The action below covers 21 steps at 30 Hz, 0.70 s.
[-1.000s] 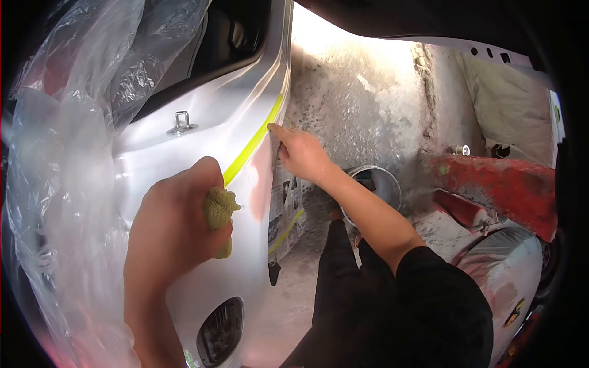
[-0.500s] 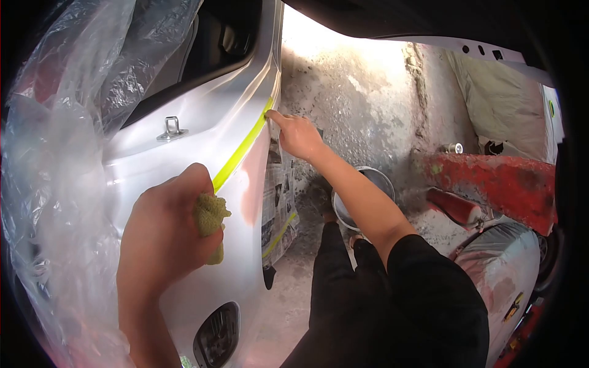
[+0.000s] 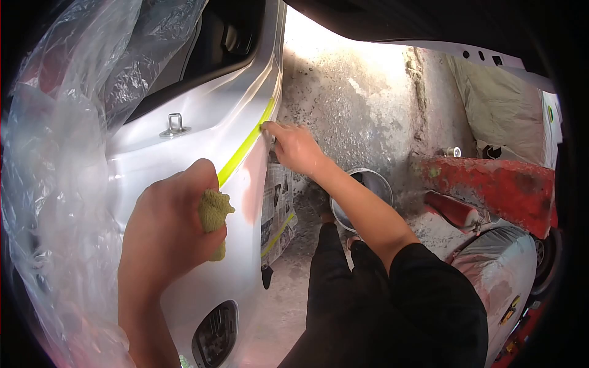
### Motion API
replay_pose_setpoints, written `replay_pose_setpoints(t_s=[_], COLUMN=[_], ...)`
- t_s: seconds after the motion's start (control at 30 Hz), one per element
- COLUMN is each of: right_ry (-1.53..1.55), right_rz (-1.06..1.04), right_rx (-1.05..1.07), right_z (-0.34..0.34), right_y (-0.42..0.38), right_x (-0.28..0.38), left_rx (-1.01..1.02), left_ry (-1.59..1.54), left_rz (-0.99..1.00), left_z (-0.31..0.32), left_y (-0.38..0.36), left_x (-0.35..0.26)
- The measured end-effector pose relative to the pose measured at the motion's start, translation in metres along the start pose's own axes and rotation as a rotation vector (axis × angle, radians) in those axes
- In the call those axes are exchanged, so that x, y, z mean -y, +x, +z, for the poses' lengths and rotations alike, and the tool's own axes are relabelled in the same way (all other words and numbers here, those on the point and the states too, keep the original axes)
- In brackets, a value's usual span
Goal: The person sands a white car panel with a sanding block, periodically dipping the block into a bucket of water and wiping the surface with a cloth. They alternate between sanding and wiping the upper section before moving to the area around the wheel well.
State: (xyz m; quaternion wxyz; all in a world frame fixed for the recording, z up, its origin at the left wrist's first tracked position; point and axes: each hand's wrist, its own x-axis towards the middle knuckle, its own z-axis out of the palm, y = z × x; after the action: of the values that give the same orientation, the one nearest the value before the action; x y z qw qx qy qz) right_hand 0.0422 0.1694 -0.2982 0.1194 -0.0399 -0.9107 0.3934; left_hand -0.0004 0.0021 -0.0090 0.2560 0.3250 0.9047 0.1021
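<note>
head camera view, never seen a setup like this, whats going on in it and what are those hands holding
There is no machine here: these are a person's own bare hands, seen from one camera worn on their head, looking forward and down.

The left hand grips a crumpled yellow-green wad, probably cloth. The right hand has a fingertip at the bright yellow-green tape running along a pale vehicle panel. Whether it holds anything is hidden.

A metal loop also sits on the panel, and printed paper hangs at its edge. Clear plastic sheeting drapes at the picture's left; a bucket stands on the floor, partly behind the right forearm.
</note>
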Motion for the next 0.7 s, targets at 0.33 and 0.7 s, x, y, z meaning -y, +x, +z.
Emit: replay_pose_setpoints(t_s=[0.33, 0.7], right_ry=[0.120, 0.448], right_rz=[-0.064, 0.271], right_rx=[0.001, -0.234], right_z=[-0.014, -0.014], right_y=[-0.017, -0.010], right_x=[0.045, 0.009], left_rx=[0.006, 0.022], left_ry=[0.014, 0.027], left_rz=[0.028, -0.017], left_z=[0.000, -0.003], left_y=[0.000, 0.001], left_x=[0.002, -0.004])
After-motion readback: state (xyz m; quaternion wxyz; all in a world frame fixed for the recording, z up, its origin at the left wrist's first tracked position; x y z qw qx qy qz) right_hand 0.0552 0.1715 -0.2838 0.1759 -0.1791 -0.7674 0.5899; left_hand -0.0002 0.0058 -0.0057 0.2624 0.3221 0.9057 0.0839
